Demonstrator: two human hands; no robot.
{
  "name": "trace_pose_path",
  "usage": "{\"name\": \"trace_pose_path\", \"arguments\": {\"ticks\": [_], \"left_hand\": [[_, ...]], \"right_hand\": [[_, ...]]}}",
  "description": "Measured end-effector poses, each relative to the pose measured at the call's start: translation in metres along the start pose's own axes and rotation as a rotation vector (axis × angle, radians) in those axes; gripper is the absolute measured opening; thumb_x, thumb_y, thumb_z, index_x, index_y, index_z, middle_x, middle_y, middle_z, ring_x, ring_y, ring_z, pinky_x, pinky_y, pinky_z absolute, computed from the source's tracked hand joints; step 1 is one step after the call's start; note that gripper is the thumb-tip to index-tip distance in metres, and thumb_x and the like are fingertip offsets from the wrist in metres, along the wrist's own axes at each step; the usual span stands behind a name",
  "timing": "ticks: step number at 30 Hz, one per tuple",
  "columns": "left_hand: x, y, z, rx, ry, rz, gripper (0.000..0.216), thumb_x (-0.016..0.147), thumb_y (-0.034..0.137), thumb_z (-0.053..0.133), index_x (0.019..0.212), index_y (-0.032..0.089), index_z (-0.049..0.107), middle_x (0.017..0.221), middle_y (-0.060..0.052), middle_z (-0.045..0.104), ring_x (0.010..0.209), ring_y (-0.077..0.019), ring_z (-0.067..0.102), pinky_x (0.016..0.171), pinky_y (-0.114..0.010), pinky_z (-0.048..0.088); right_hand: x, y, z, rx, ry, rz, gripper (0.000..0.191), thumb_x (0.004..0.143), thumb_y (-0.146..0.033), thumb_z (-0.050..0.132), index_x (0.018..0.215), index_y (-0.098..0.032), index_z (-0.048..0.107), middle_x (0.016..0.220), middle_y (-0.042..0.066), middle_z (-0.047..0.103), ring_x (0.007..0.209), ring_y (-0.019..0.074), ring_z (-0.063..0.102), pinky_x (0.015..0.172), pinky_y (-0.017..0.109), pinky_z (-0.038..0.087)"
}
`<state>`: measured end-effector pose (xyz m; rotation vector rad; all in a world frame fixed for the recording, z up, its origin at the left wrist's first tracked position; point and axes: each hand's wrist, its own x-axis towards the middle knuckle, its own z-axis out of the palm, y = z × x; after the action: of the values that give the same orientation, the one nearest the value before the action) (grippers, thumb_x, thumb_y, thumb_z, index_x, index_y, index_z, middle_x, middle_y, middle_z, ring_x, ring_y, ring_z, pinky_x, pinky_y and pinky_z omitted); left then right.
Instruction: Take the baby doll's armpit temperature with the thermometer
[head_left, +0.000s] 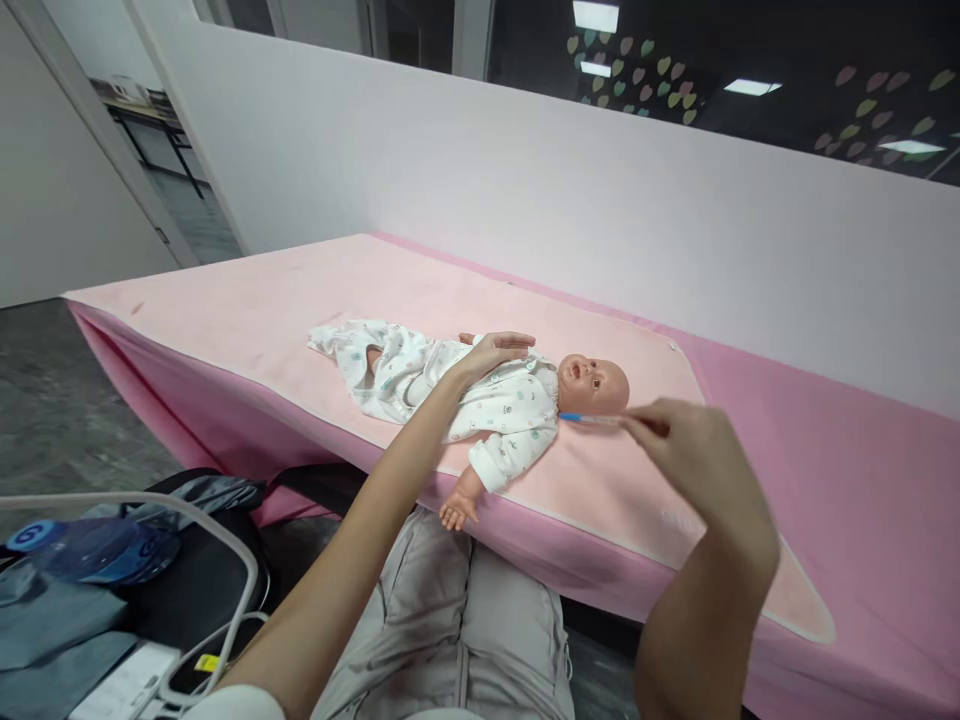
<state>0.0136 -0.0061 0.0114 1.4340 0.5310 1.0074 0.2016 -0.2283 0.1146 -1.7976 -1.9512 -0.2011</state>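
A baby doll in a white printed sleepsuit lies on its back on a pale pink mat, head to the right. My left hand lies flat on the doll's chest, fingers stretched out. My right hand pinches a thin stick with a blue end, its tip at the doll's neck just below the chin.
The mat covers a pink bed against a white partition wall. At the lower left a dark bag holds a water bottle, a white cable and papers. My grey-trousered knees touch the bed edge.
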Motion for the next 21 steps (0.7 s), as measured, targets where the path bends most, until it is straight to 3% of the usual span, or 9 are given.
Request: {"name": "trace_pose_path", "arguments": {"ticks": [3, 5, 9, 14, 21], "left_hand": [[-0.001, 0.002, -0.001, 0.199, -0.113, 0.030, 0.045, 0.062, 0.025, 0.075, 0.104, 0.012, 0.066, 0.100, -0.010, 0.066, 0.088, -0.0164, 0.059, 0.081, -0.030, 0.043], [-0.002, 0.002, -0.002, 0.265, -0.185, 0.051, 0.046, 0.063, 0.026, 0.074, 0.106, 0.012, 0.065, 0.098, -0.011, 0.067, 0.084, -0.0159, 0.060, 0.077, -0.028, 0.044], [0.000, -0.001, -0.003, 0.302, -0.212, 0.065, 0.045, 0.065, 0.027, 0.073, 0.107, 0.012, 0.065, 0.096, -0.011, 0.068, 0.083, -0.0156, 0.061, 0.074, -0.026, 0.045], [0.001, -0.003, -0.003, 0.242, -0.185, 0.047, 0.041, 0.068, 0.030, 0.072, 0.105, 0.013, 0.066, 0.095, -0.011, 0.069, 0.088, -0.0168, 0.062, 0.077, -0.026, 0.045], [0.001, -0.005, -0.003, 0.194, -0.144, 0.032, 0.040, 0.068, 0.031, 0.072, 0.103, 0.011, 0.066, 0.093, -0.012, 0.069, 0.088, -0.0185, 0.063, 0.078, -0.028, 0.045]], "right_hand": [[-0.043, 0.010, 0.050, 0.028, 0.189, 0.080, 0.028, 0.085, -0.030, 0.048, 0.079, -0.016, 0.071, 0.069, 0.005, 0.065, 0.058, 0.0138, 0.056, 0.056, 0.025, 0.038], [-0.061, 0.012, 0.083, 0.085, 0.215, 0.059, 0.031, 0.087, -0.030, 0.045, 0.082, -0.014, 0.070, 0.072, 0.006, 0.066, 0.058, 0.0123, 0.056, 0.055, 0.024, 0.038], [-0.065, 0.013, 0.123, 0.047, 0.269, 0.077, 0.035, 0.089, -0.029, 0.039, 0.081, -0.012, 0.070, 0.065, 0.005, 0.063, 0.054, 0.0114, 0.052, 0.053, 0.023, 0.035], [-0.052, 0.008, 0.136, -0.068, 0.264, 0.149, 0.044, 0.090, -0.031, 0.032, 0.080, -0.012, 0.070, 0.058, 0.006, 0.060, 0.050, 0.0117, 0.048, 0.051, 0.024, 0.030], [-0.065, 0.002, 0.136, -0.096, 0.268, 0.323, 0.038, 0.082, -0.021, 0.034, 0.071, -0.012, 0.069, 0.055, 0.008, 0.061, 0.047, 0.0123, 0.045, 0.050, 0.024, 0.027]]}}
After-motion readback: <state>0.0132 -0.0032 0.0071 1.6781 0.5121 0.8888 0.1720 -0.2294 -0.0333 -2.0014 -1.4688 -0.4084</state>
